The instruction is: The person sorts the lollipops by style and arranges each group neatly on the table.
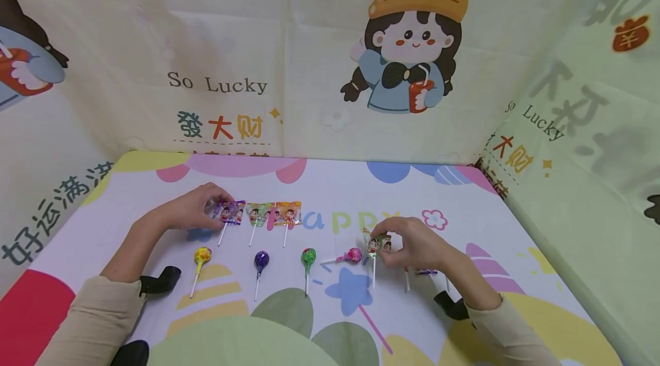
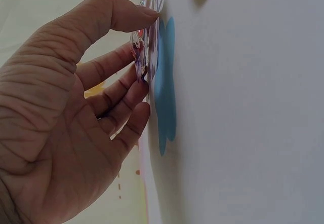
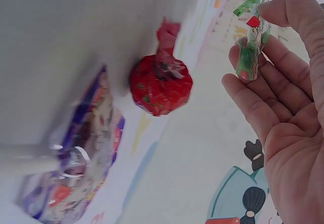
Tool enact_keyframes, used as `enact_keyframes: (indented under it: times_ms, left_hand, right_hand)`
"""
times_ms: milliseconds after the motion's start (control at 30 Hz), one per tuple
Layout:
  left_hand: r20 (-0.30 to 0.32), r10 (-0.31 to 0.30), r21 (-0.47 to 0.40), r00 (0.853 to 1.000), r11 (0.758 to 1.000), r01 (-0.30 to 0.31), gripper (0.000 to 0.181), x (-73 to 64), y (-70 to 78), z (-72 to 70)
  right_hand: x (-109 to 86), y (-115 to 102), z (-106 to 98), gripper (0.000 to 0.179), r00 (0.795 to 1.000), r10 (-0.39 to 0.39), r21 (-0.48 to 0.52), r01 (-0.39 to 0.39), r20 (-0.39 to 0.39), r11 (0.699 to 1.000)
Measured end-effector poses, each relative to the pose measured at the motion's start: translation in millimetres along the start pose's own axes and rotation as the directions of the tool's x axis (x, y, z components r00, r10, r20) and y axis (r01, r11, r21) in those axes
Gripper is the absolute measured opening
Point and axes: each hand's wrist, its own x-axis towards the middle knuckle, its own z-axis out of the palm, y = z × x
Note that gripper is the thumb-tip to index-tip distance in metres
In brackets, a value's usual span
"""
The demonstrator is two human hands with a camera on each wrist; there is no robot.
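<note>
In the head view my left hand [image 1: 193, 208] is at the far left of the back row, thumb and fingers on the wrapper of a purple flat-wrapped lollipop [image 1: 233, 213]. The left wrist view shows its clear, printed wrapper [image 2: 140, 57] between thumb and fingers. Beside it lie a green flat-wrapped lollipop [image 1: 256, 215] and an orange one [image 1: 289, 213]. My right hand [image 1: 415, 243] pinches another green flat-wrapped lollipop [image 1: 373, 247] by its wrapper, white stick pointing toward me. Next to that, a pink ball lollipop [image 1: 354, 255] lies sideways.
Yellow [image 1: 203, 254], purple [image 1: 261, 259] and green [image 1: 309, 256] ball lollipops form a front row on the patterned tablecloth [image 1: 222, 343]. Near my right hand lie a red ball lollipop [image 3: 162, 84] and a purple-wrapped one [image 3: 91, 148], partly hidden in the head view. Printed cloth [image 1: 309, 68] hangs behind.
</note>
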Motion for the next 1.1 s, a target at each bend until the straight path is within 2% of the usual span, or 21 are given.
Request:
enact_keyframes:
  times_ms: [167,400,667,900,1100]
  left_hand:
    - [0.0,-0.001,0.001,1.0,1.0,0.001,0.056,0.2,0.3,0.0]
    - [-0.002,-0.008,-0.004,1.0,1.0,0.008,0.056,0.3,-0.7,0.7]
    - [0.0,-0.015,0.008,1.0,1.0,0.015,0.058,0.6,0.1,0.5]
    - [0.0,-0.02,0.01,1.0,1.0,0.02,0.058,0.3,-2.7,1.0]
    - [0.002,-0.02,0.01,1.0,1.0,0.02,0.058,0.0,-0.5,0.1]
  right_hand:
    - [5.5,-5,-5,0.03,1.0,0.016,0.011,-0.016,0.002,1.0]
    - [16.5,-7,-7,0.029,1.0,-0.014,0.002,0.014,-0.014,1.0]
    - [31.1,-11,-9,0.031,1.0,0.006,0.022,-0.006,-0.017,1.0]
    - [45.9,-7,-8,0.03,0.998,-0.051,0.015,0.052,-0.019,0.999]
    - [57.2,-9,-6,0.031,0.999,-0.038,0.037,0.038,-0.005,0.999]
